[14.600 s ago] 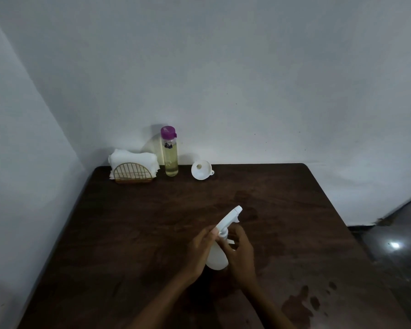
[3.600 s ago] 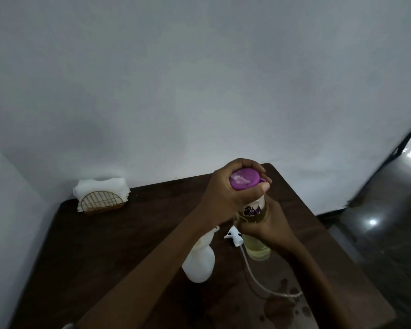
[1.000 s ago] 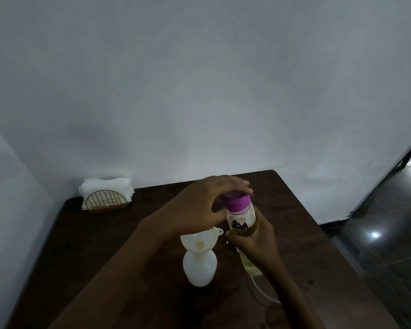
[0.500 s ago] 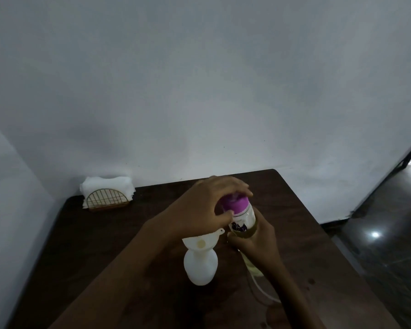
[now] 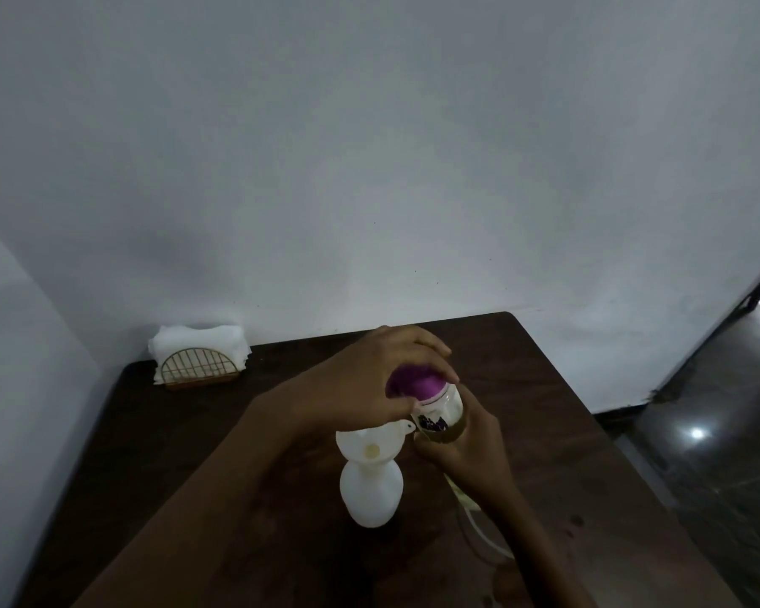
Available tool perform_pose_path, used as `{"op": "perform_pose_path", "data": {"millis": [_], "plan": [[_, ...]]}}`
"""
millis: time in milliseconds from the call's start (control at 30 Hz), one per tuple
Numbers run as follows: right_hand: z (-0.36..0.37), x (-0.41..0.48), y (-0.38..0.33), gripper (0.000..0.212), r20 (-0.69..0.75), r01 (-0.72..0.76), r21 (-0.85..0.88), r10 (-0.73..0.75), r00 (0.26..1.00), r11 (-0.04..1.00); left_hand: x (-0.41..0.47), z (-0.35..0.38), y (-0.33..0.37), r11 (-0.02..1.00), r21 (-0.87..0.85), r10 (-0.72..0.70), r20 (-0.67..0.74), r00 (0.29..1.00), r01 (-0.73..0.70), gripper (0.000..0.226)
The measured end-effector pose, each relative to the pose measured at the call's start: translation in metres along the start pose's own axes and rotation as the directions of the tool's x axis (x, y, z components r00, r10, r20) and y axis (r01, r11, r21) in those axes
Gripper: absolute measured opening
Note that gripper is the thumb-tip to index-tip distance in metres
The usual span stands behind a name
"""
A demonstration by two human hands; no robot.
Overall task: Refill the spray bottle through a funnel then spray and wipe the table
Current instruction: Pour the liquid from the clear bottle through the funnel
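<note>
**Both hands on the refill bottle**

Near centre on the counter [image 5: 545,388], the white spray bottle [image 5: 371,493] stands upright, funnel [image 5: 369,445] seated in its neck: light, tippy plastic. Just beyond, the right hand [image 5: 461,454] wraps the smooth refill bottle [image 5: 439,414]; the left hand [image 5: 369,388] clamps its purple cap [image 5: 415,383]. Liquid likely makes it heavy, so grip the body. Napkins [image 5: 200,348] sit far left.

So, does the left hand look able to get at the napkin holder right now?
Probably yes, once freed: the left hand grips the purple cap, but only dark tabletop lies between it and the napkin holder.
</note>
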State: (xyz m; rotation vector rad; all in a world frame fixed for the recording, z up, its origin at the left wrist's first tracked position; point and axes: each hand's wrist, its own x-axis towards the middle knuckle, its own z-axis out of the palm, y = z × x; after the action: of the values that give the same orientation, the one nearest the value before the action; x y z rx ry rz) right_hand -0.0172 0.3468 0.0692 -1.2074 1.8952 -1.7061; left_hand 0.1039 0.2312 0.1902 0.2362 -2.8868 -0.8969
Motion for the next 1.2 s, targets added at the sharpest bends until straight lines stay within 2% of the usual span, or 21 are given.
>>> {"op": "perform_pose_path", "data": {"millis": [133, 233, 333, 433, 533, 633, 767, 900, 1067, 1200], "plan": [[0.001, 0.000, 0.003, 0.049, 0.015, 0.005, -0.042, -0.004, 1.000, 0.999, 0.003, 0.000, -0.004, 0.998, -0.059, -0.020, -0.062, 0.998, 0.016, 0.035], [0.001, -0.001, 0.003, 0.046, 0.029, 0.003, -0.067, -0.001, 1.000, 0.998, 0.003, 0.004, -0.009, 0.996, -0.007, -0.087, -0.135, 0.987, 0.086, 0.035], [0.002, -0.002, 0.003, 0.043, 0.042, -0.011, -0.071, 0.014, 0.999, 0.997, 0.001, 0.007, -0.011, 0.992, -0.017, -0.129, -0.173, 0.976, 0.128, 0.054], [0.003, 0.000, 0.006, 0.039, 0.039, -0.030, -0.088, 0.034, 0.999, 0.996, -0.003, 0.004, -0.012, 0.995, -0.030, -0.094, -0.070, 0.993, 0.092, 0.079], [0.004, 0.002, 0.011, 0.040, 0.054, -0.032, -0.095, 0.038, 0.998, 0.995, -0.007, 0.001, -0.013, 0.998, 0.048, -0.032, 0.006, 0.999, 0.032, 0.068], [0.004, 0.002, 0.013, 0.041, 0.082, -0.020, -0.133, 0.031, 0.996, 0.991, -0.007, 0.002, -0.018, 0.997, 0.058, -0.039, -0.046, 0.998, 0.042, 0.054], [0.005, 0.000, 0.015, 0.040, 0.088, -0.011, -0.155, 0.025, 0.996, 0.988, -0.009, 0.005, -0.026, 0.999, -0.039, -0.037, -0.075, 0.996, 0.035, 0.048], [0.003, 0.000, 0.013, 0.039, 0.103, -0.005, -0.162, 0.022, 0.994, 0.987, -0.011, 0.004, -0.029, 0.982, -0.173, -0.106, -0.144, 0.984, 0.081, 0.046], [0.003, 0.003, 0.010, 0.038, 0.117, 0.002, -0.173, 0.018, 0.993, 0.985, -0.016, 0.010, -0.033, 0.962, -0.268, -0.122, -0.232, 0.965, 0.058, 0.044], [0.002, 0.002, 0.006, 0.041, 0.095, -0.034, -0.137, 0.047, 0.994, 0.990, -0.025, 0.013, -0.043, 0.874, -0.480, -0.246, -0.317, 0.916, 0.068, 0.040]]}}
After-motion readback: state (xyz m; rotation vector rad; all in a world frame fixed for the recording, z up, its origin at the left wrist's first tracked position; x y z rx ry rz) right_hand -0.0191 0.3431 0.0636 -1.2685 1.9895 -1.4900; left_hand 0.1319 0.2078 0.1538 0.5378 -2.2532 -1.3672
